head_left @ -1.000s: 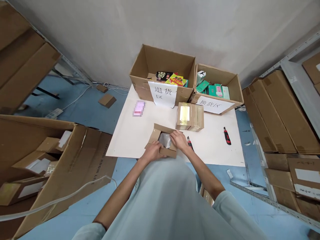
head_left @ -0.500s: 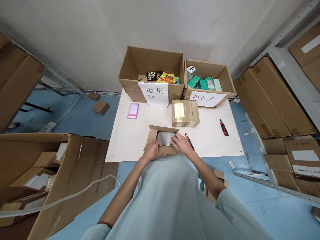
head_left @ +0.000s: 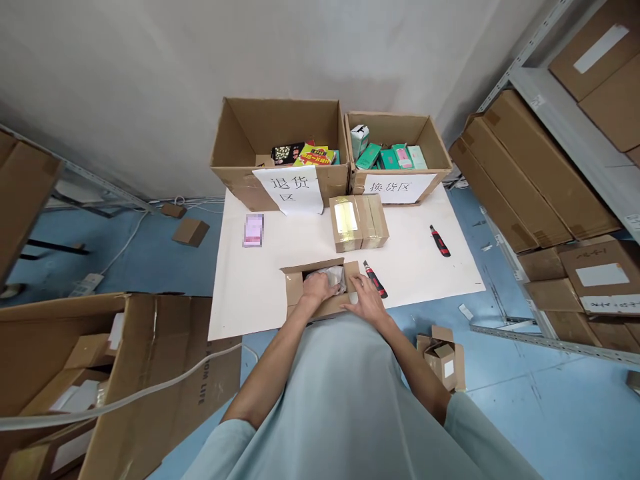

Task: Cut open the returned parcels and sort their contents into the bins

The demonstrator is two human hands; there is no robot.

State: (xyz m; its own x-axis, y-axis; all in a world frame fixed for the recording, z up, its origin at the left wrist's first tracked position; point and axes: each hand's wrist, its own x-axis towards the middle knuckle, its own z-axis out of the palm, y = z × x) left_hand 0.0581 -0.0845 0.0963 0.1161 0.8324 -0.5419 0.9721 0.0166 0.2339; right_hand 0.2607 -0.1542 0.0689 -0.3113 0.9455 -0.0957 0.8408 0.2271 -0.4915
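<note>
An opened small cardboard box (head_left: 295, 288) with raised flaps sits at the table's front edge. A whitish, plastic-wrapped package (head_left: 334, 276) lies inside it, partly hidden. My left hand (head_left: 320, 288) reaches into the box opening, its fingers curled onto the package and their tips out of sight. My right hand (head_left: 367, 300) grips the box at its right flap, thumb toward the front and fingers on the outer side. A small pale oval patch shows between that thumb and fingers. Just right of the box lies a red-and-black utility knife (head_left: 376, 280).
Behind stand a taped carton (head_left: 357, 223) and two labelled bins, the left bin (head_left: 240, 183) and the right bin (head_left: 360, 181), holding small packages. A second knife (head_left: 440, 241) and a blurred pink item (head_left: 253, 230) lie on the table (head_left: 235, 293). A large carton (head_left: 170, 360) stands left; shelves (head_left: 530, 87) are right.
My left hand has moved from the box's front-left edge into its opening. My right hand has shifted from the package to the right flap. The camera view has turned slightly.
</note>
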